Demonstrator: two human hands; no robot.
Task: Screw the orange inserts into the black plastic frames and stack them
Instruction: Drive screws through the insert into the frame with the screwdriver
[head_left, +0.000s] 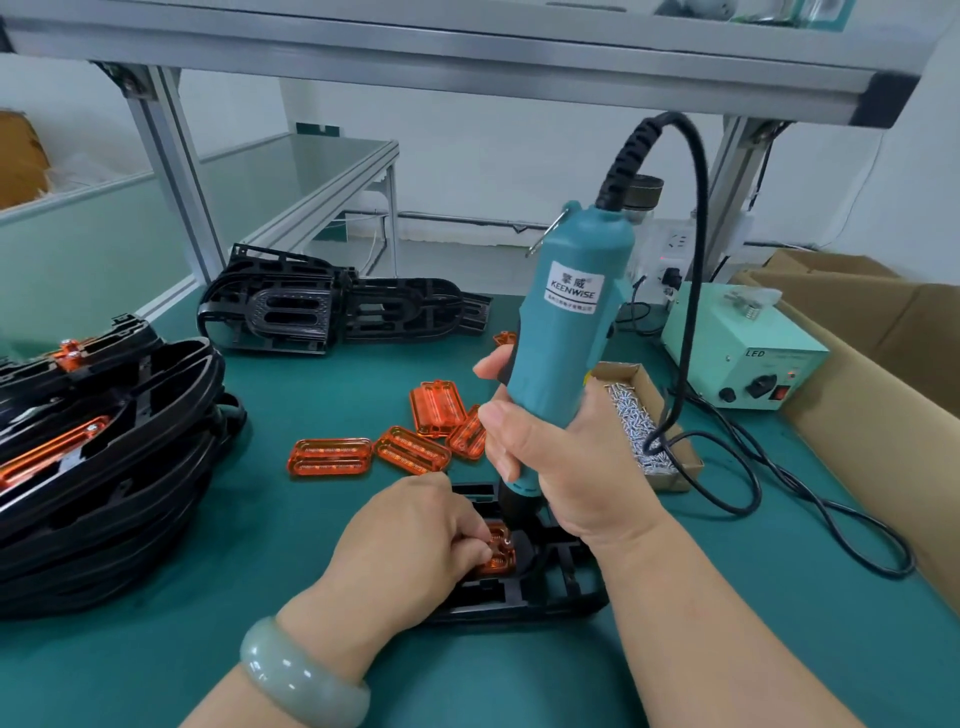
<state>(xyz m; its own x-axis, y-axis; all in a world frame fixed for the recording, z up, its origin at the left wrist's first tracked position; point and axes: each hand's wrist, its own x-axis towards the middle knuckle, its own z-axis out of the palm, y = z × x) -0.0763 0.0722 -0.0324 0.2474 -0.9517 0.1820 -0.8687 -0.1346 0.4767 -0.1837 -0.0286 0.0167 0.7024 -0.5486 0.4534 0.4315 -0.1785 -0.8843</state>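
A black plastic frame (550, 587) lies on the green mat near me with an orange insert (501, 556) seated in it. My left hand (410, 540) rests on the frame, its curled fingers pinching the insert's edge. My right hand (561, 452) grips a teal electric screwdriver (566, 322), held upright, its black tip down on the insert. Several loose orange inserts (332, 456) lie on the mat behind. A stack of finished frames (104, 467) with orange inserts sits at the left.
Bare black frames (332, 306) lie at the back. A small cardboard box of screws (641, 431) sits right of my hands, with the power supply box (748, 353) and its black cable (779, 499) beyond. Large cardboard boxes (883, 364) line the right edge.
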